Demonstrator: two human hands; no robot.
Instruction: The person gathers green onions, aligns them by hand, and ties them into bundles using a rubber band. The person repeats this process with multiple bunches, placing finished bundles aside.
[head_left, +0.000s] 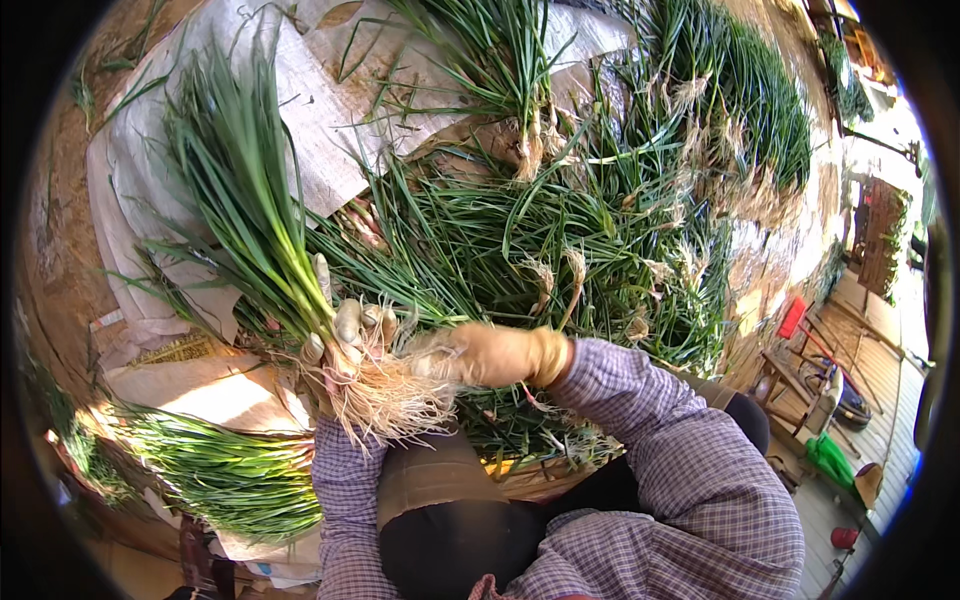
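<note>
My left hand, in a soiled pale glove, grips a thick bunch of green garlic-like plants around the stem bases. The long leaves lean up and to the left, and the pale stringy roots spread towards my right. Right at those roots is my gloved right hand, blurred, its fingertips among the root strands; whether they pinch any is not clear. Beyond both hands lies a loose heap of the same plants, roots and leaves pointing various ways.
A neat pile of the plants lies at lower left by my left sleeve. White woven sacking covers ground at upper left. More bunches lie at upper right. Far right are a red broom head and a green bag.
</note>
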